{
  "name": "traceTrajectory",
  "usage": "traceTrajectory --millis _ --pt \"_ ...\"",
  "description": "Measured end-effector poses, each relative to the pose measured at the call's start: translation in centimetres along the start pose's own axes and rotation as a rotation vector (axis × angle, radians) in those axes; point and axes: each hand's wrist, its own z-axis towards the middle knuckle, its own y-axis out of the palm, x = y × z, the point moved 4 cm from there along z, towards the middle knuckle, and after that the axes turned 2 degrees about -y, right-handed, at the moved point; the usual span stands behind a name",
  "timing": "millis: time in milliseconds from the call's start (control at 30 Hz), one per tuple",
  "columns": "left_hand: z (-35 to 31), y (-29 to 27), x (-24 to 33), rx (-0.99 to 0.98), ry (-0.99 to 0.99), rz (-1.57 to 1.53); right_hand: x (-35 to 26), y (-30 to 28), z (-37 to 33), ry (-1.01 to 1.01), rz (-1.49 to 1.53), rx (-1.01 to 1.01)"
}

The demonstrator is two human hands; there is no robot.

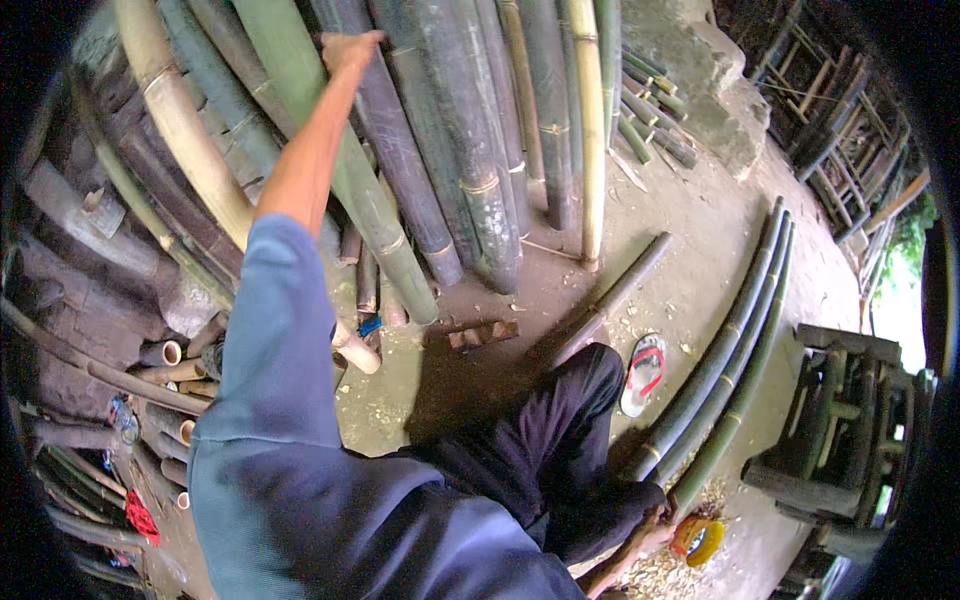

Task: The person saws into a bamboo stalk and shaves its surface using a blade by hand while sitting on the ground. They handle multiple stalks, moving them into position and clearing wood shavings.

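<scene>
My left arm, in a blue-grey sleeve, stretches up to tall bamboo poles leaning at the top of the view. My left hand point(350, 54) is closed on a dark bamboo pole point(405, 170), just right of a thick green pole point(372, 205). Low on the right, my right hand point(652, 533) is bent beside my dark-trousered knee, near the lower ends of several long bamboo poles point(735, 375) on the ground. Its fingers look closed, but what they hold is partly hidden. Right against it is a yellow and orange ring-shaped thing point(707, 543), whose kind I cannot make out.
A grey sandal with red straps point(645, 375) lies near my knee. A broken brick point(484, 335) sits below the leaning poles. Cut bamboo pieces point(655, 110) are piled at the back, more bamboo point(165, 353) at left. Dark wooden furniture point(845, 420) stands right; shavings litter the floor.
</scene>
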Motion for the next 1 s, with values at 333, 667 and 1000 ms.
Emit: traceTrajectory --millis 333,667,1000 --pt "0.3 2.1 -2.6 -0.073 0.003 -0.416 1.3 -2.7 -2.4 0.126 0.029 0.05" --pt "-7.9 -2.0 3.5 -0.323 0.147 -0.741 -5.2 -2.5 -0.1 0.034 0.083 0.017" --pt "-11.4 -6.0 3.1 -0.56 0.205 -0.849 -3.3 -2.7 -0.8 0.129 0.102 -0.017"
